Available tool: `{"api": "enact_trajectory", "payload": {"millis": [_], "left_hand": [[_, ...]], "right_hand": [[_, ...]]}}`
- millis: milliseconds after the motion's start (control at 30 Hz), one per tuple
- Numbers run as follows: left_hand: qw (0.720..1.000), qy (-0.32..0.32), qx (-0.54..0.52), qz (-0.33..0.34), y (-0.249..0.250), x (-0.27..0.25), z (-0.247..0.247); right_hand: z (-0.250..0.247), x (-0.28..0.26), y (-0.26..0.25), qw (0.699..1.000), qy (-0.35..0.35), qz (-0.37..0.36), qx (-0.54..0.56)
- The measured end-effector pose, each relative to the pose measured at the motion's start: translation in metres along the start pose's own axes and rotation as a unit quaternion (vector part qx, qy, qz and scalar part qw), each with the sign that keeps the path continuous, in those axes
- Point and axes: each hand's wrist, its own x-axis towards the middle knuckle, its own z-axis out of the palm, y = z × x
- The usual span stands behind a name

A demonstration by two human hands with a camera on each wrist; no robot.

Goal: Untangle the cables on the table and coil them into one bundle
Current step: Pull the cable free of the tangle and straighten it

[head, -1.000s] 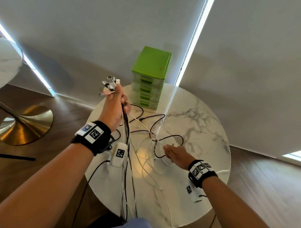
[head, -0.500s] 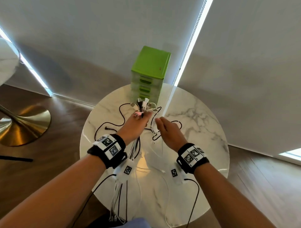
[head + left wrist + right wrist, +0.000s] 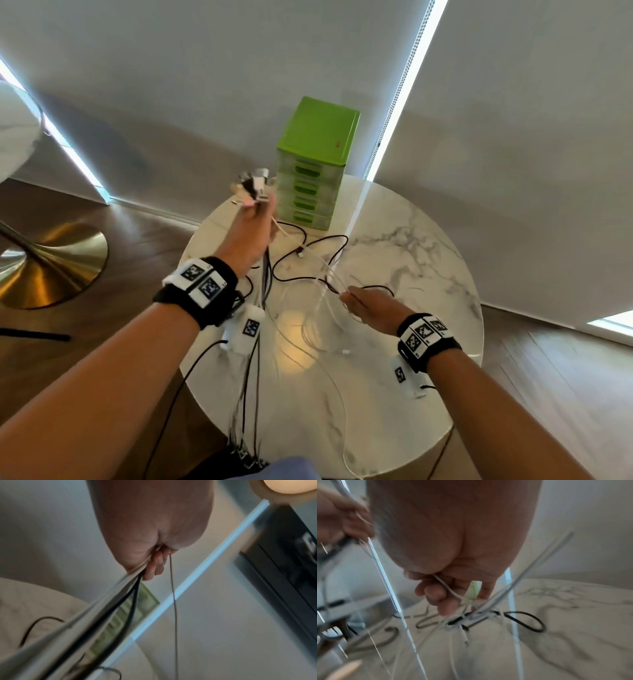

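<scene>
My left hand [image 3: 255,222] is raised over the table's left side and grips a bunch of cables [image 3: 263,284]. Their plugs [image 3: 252,186] stick out above the fist, and the black and white strands hang past the table's near edge. In the left wrist view the fist [image 3: 150,555] is clenched round the cables [image 3: 120,599]. My right hand [image 3: 368,305] is low over the table's middle and pinches a thin white cable [image 3: 447,586] between its curled fingers [image 3: 436,595]. Loose black cable [image 3: 310,246] and white cable [image 3: 318,308] loops lie tangled on the marble.
A green drawer unit [image 3: 313,164] stands at the far edge of the round marble table [image 3: 421,260]. Grey blinds hang behind it. A second table's brass base [image 3: 48,267] is on the wood floor at the left.
My left hand has lifted the plug bunch up and to the left, away from the drawers. My right hand has drawn back toward me and lower, now pinching a white cable.
</scene>
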Motion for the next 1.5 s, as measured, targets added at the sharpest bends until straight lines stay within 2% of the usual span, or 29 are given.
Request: {"api": "enact_trajectory", "payload": {"millis": [133,200,300,400,500,567,633,767,900,967,1033,1167,1267,1367,1433,1500], "left_hand": [[0.995,0.093,-0.039,0.022,0.025,0.013,-0.034],[0.989,0.132,-0.053,0.038,0.033,0.018,-0.051],[0.992,0.113,0.015,0.047,0.034,0.014,-0.061],[0.994,0.064,0.071,0.052,0.029,0.001,-0.049],[0.996,0.036,0.070,0.029,0.022,-0.008,-0.042],[0.997,0.020,0.078,0.017,0.020,-0.015,-0.042],[0.994,0.012,0.102,0.019,0.019,-0.022,-0.046],[0.990,0.028,0.132,0.037,0.020,-0.033,-0.074],[0.987,0.123,0.101,0.034,0.017,-0.049,-0.127],[0.976,0.162,0.145,0.004,0.014,-0.059,-0.154],[0.970,0.181,0.164,0.006,0.008,-0.071,-0.182],[0.966,0.235,0.103,-0.014,-0.006,-0.090,-0.231],[0.968,0.235,0.085,-0.008,-0.010,-0.107,-0.260],[0.968,0.248,0.045,0.010,-0.002,-0.119,-0.278],[0.967,0.251,0.045,0.020,-0.001,-0.125,-0.286],[0.970,0.241,0.036,0.018,-0.005,-0.131,-0.292]], "right_hand": [[0.005,-0.015,0.035,0.998,-0.009,0.053,-0.022],[0.004,-0.023,0.041,0.996,0.023,0.086,0.008],[-0.002,-0.019,0.038,0.990,0.096,0.099,0.013],[-0.008,0.003,0.005,0.988,0.149,0.048,0.012],[-0.011,0.024,-0.058,0.975,0.196,-0.062,0.080],[-0.009,0.034,-0.105,0.975,0.150,-0.117,0.113],[-0.002,0.045,-0.144,0.977,0.099,-0.166,0.092],[0.017,0.066,-0.188,0.968,0.050,-0.244,0.038],[0.037,0.089,-0.207,0.958,0.049,-0.254,0.126],[0.044,0.100,-0.220,0.952,0.045,-0.243,0.180],[0.049,0.112,-0.239,0.944,0.044,-0.262,0.195],[0.064,0.135,-0.274,0.938,0.019,-0.285,0.195],[0.094,0.153,-0.280,0.950,-0.019,-0.276,0.145],[0.127,0.167,-0.266,0.969,-0.076,-0.227,0.061],[0.148,0.171,-0.256,0.971,-0.149,-0.180,-0.049],[0.164,0.171,-0.248,0.953,-0.202,-0.137,-0.177]]}}
